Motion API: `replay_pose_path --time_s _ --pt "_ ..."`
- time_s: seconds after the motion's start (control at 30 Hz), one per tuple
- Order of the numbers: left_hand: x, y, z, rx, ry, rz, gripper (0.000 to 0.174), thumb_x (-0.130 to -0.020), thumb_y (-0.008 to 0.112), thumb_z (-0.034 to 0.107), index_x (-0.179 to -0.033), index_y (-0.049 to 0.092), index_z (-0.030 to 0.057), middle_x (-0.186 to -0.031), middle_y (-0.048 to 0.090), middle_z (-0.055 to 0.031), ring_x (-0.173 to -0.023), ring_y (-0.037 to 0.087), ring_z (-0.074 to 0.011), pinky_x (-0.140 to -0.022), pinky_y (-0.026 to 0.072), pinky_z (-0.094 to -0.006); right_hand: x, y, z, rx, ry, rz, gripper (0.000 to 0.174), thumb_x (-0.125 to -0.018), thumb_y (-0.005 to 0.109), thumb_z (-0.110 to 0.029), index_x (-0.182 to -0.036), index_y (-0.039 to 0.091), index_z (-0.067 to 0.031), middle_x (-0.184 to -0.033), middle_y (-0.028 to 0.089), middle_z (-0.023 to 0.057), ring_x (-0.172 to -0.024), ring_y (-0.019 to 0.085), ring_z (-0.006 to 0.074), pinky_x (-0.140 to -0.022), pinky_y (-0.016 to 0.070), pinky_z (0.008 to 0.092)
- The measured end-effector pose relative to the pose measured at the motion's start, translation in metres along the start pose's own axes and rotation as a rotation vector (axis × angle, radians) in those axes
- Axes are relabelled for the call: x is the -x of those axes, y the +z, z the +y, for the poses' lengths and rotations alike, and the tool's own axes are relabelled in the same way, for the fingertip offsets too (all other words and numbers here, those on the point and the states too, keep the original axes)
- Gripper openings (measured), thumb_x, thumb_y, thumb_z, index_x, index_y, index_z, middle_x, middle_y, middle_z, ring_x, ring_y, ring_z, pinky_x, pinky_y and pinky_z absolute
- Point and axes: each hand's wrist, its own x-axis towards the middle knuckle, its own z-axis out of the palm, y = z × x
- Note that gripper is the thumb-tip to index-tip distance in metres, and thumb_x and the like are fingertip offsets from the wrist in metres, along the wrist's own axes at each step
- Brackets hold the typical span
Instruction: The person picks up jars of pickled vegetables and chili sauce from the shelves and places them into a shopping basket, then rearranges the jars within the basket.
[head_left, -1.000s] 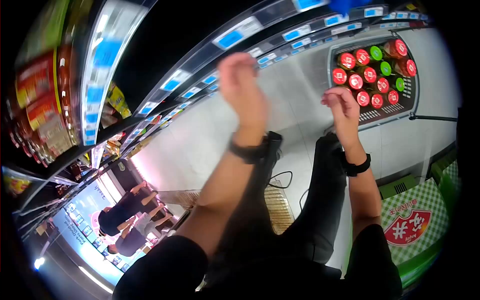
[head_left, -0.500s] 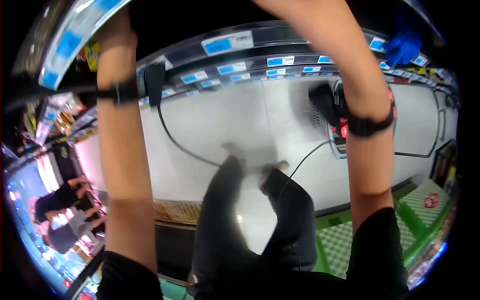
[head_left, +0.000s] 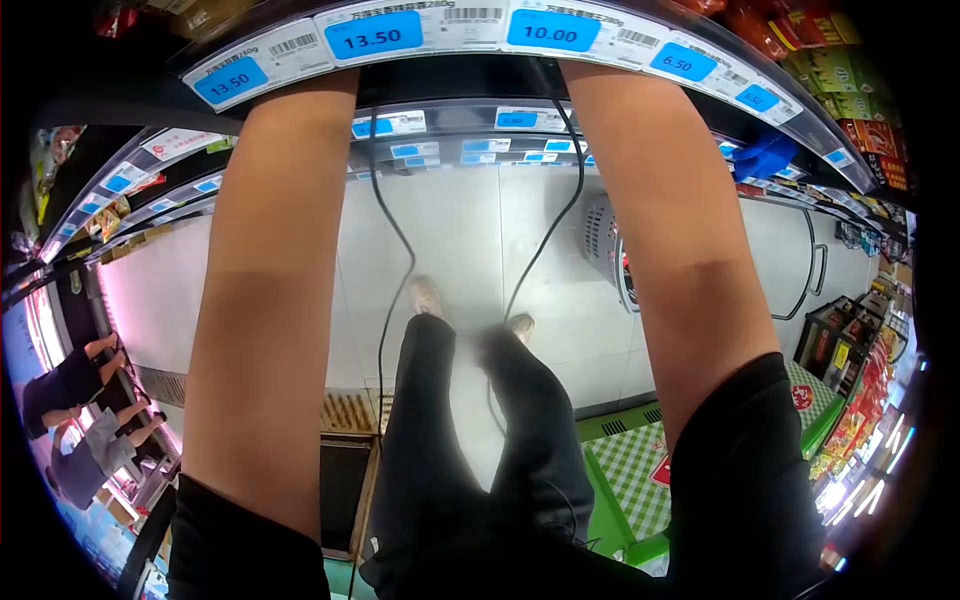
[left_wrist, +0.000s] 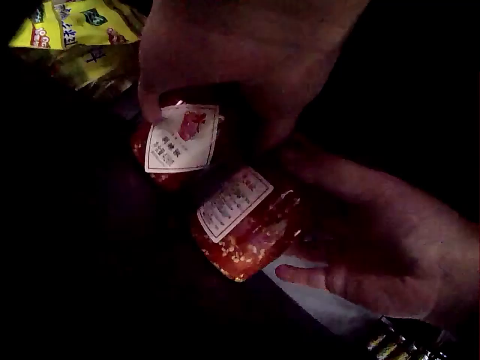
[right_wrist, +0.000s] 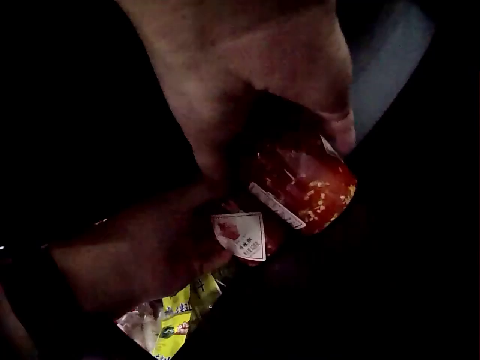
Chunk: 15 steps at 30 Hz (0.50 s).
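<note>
Both forearms reach under a shelf edge (head_left: 450, 40) with price tags in the head view, which hides the hands. In the dark left wrist view, my left hand (left_wrist: 240, 64) grips a jar of red chili sauce (left_wrist: 159, 154) from above, its pale label facing out. Right beside it, my right hand (left_wrist: 382, 232) holds a second chili sauce jar (left_wrist: 259, 247) with seeds showing through the glass. The right wrist view shows my right hand (right_wrist: 255, 75) wrapped over that seeded jar (right_wrist: 315, 184), close against the left hand's labelled jar (right_wrist: 244, 236).
Yellow packets (left_wrist: 82, 26) lie beside the jars. A grey basket (head_left: 600, 245) stands on the floor under the right forearm. Green checked stands (head_left: 630, 480) are behind on the right. Cables (head_left: 400, 240) hang from the wrists, and two people (head_left: 85, 440) are far left.
Both hands have risen from over the floor and gone in behind the shelf edge. The head view has swung round to face the shelf, and the basket is now mostly covered by the right arm.
</note>
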Motion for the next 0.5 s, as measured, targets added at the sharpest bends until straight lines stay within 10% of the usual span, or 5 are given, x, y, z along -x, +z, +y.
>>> replay_pose_path --time_s 0.5 --pt "-0.009 0.010 0.004 -0.038 -0.019 -0.056 0.040 -0.087 0.073 -0.001 -0.125 0.060 0.0008 -0.120 0.067 -0.0119 -0.113 0.064 -0.0240 -0.096 0.0511 -0.0363 0.052 0.022 -0.021 -0.831 -0.023 0.374 0.036 -0.089 0.074 -0.005 -0.121 0.057 -0.0021 -0.108 0.067 0.0062 -0.099 0.066 0.0172 -0.083 0.0551 0.0301"
